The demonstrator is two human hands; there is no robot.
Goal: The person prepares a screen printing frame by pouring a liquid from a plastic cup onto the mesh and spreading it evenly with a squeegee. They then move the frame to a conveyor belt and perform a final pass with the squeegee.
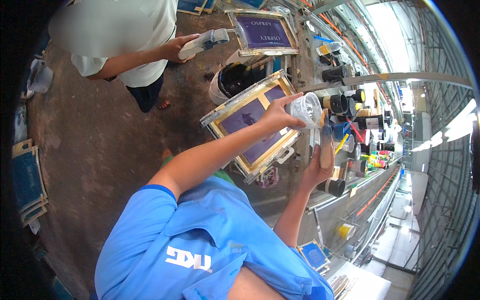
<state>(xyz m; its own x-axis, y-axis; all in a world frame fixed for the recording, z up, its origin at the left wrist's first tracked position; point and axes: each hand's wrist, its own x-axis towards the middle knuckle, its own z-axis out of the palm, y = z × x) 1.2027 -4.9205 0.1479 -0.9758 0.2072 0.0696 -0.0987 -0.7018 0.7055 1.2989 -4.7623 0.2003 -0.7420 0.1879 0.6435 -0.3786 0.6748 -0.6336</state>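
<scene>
My left hand (pixel 280 116) is closed around a clear plastic cup (pixel 305 111), which is tilted on its side and has white smears on its wall. My right hand (pixel 318 167) grips a squeegee (pixel 327 150) with a wooden handle. The squeegee's upper end is right at the cup's mouth; whether they touch, I cannot tell. Below my left forearm and hand lies a screen printing frame (pixel 235 131) with purple mesh, partly hidden by my arm.
Another purple screen frame (pixel 265 32) stands farther off. Near it a person (pixel 150 50) holds a smeared, flat tool (pixel 204 43). A white bucket (pixel 218 87) with a dark inside sits between. Ink containers (pixel 334 103) crowd the bench at right; a metal bar (pixel 405 77) crosses above.
</scene>
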